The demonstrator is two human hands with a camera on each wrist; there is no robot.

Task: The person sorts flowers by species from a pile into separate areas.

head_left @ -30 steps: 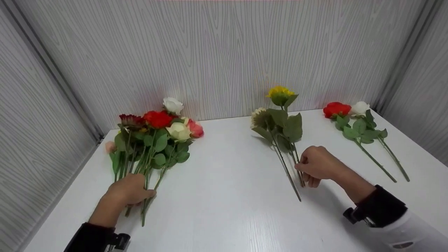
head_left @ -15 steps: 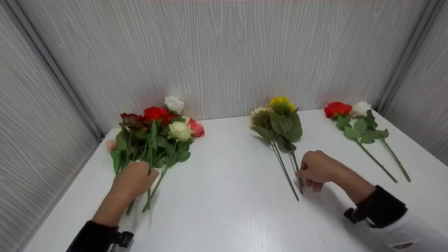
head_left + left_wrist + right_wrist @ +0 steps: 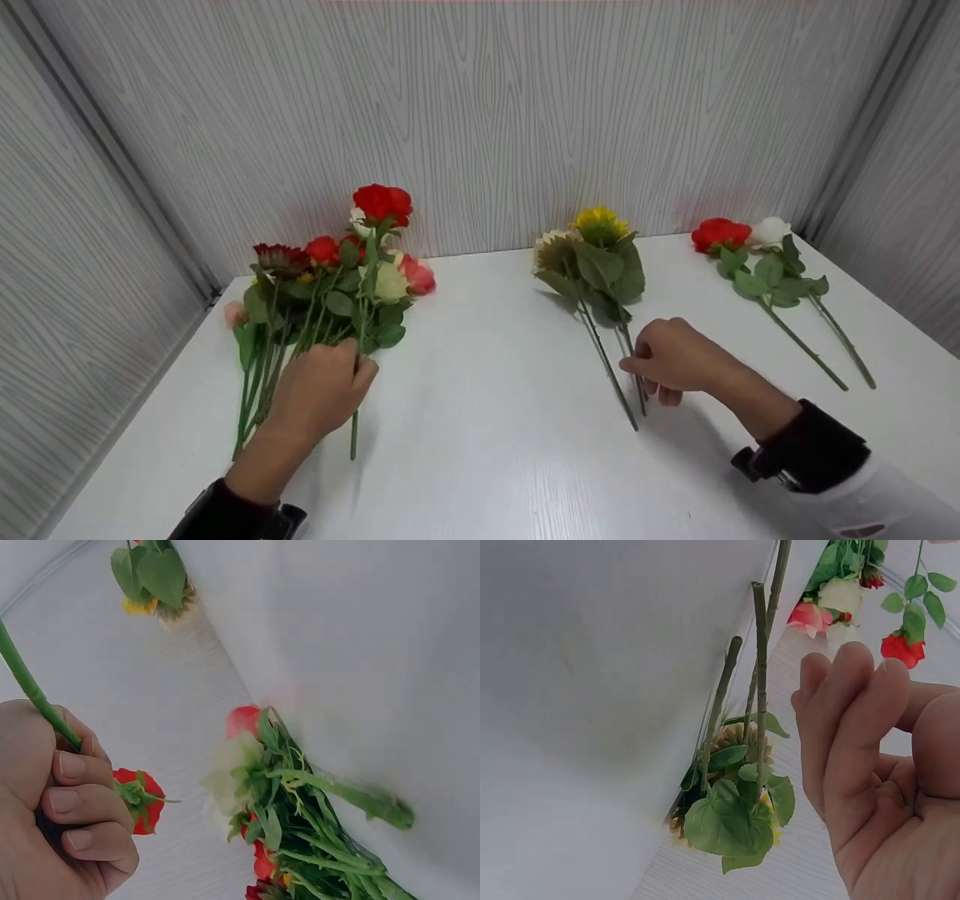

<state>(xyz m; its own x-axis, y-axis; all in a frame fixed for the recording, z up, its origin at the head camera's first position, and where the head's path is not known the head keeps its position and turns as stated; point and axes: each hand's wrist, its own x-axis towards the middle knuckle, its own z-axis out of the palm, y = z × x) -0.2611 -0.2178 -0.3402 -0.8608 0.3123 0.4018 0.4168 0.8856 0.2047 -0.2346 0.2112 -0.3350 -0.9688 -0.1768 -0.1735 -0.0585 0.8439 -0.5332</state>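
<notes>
My left hand (image 3: 319, 390) grips the green stem of a red rose (image 3: 382, 204), held upright above a bunch of flowers. In the left wrist view, the fingers (image 3: 90, 802) curl round that stem. Below lie a white-cream rose (image 3: 390, 283), a pink rose (image 3: 417, 274) and a dark red daisy-like flower (image 3: 279, 256). My right hand (image 3: 671, 360) hovers beside the stems of a yellow sunflower (image 3: 600, 226) and a cream sunflower-like flower (image 3: 553, 251). In the right wrist view its fingers (image 3: 855, 720) are loosely bent, apart from the stems, and hold nothing.
At the right of the white table (image 3: 480, 420) lie another red rose (image 3: 720, 234) and a white rose (image 3: 771, 231), stems toward the front. A peach bud (image 3: 235, 313) lies at the left edge of the bunch. A wood-grain panel (image 3: 480, 120) stands behind.
My left hand has drawn a red rose out of the bunch, raising it and moving right. The sunflower has come down onto the table, and the right hand has let go of its stem.
</notes>
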